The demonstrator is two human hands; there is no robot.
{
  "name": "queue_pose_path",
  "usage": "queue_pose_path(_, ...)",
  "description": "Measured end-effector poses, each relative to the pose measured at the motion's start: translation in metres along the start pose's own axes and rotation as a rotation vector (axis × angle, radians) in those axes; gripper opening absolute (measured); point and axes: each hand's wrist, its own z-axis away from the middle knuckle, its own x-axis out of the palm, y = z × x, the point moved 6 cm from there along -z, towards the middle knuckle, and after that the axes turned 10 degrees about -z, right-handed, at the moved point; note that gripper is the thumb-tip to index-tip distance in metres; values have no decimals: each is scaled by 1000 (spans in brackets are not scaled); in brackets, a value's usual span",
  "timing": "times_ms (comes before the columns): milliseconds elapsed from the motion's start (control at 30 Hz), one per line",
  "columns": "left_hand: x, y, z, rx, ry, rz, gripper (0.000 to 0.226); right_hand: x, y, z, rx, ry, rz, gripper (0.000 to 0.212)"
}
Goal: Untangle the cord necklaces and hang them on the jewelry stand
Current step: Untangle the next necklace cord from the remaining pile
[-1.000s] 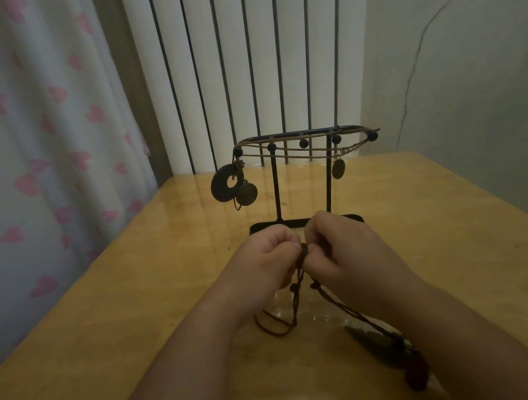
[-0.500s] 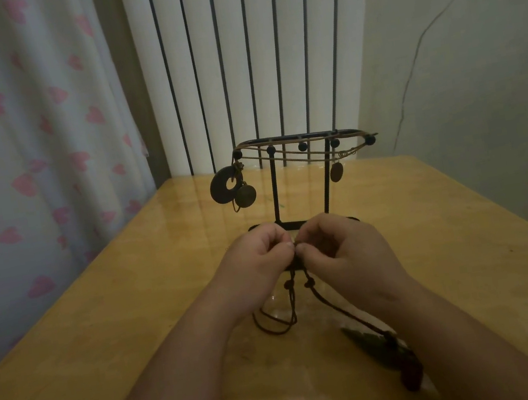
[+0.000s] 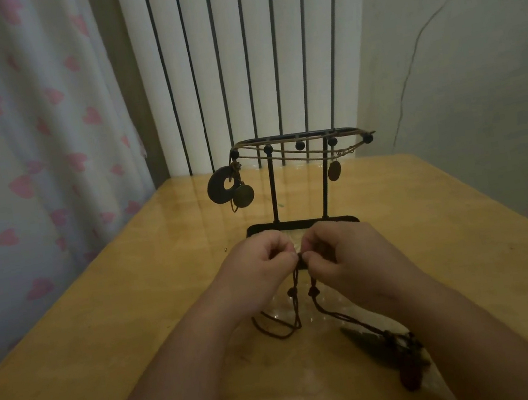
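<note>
Closely, the left hand (image 3: 259, 269) and right hand (image 3: 343, 256) pick at a tangle in the cord necklace (image 3: 295, 292).

Both hands have curled fingers pinching the dark cord between them, low over the table (image 3: 103, 326); its loops trail down onto the surface and its pendant (image 3: 407, 363) lies beside the right forearm. Tugging the strands apart hard would likely cinch the knot tighter, and a jerk could drag the pendant about. The jewelry stand (image 3: 273, 191) is just beyond the knuckles, already draped with necklaces and a ring pendant (image 3: 219, 186) that a carelessly lifted cord might snag. A patterned curtain (image 3: 25, 149) hangs at left.
</note>
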Motion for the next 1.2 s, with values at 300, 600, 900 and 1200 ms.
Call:
queue_pose_path(300, -6, 0, 0, 7, 111, -112, 11, 2, 1, 0, -8, 39, 3, 14)
queue_pose_path(600, -9, 0, -1, -5, 154, -10, 11, 2, 1, 0, 15, 119, -175, 10)
queue_pose_path(900, -12, -4, 0, -93, 169, 341, 18, 16, 8, 3, 217, 98, -759, 17)
queue_pose_path(1200, -14, -3, 1, -73, 176, 168, 12, 1, 8, 0, 14, 183, -341, 13)
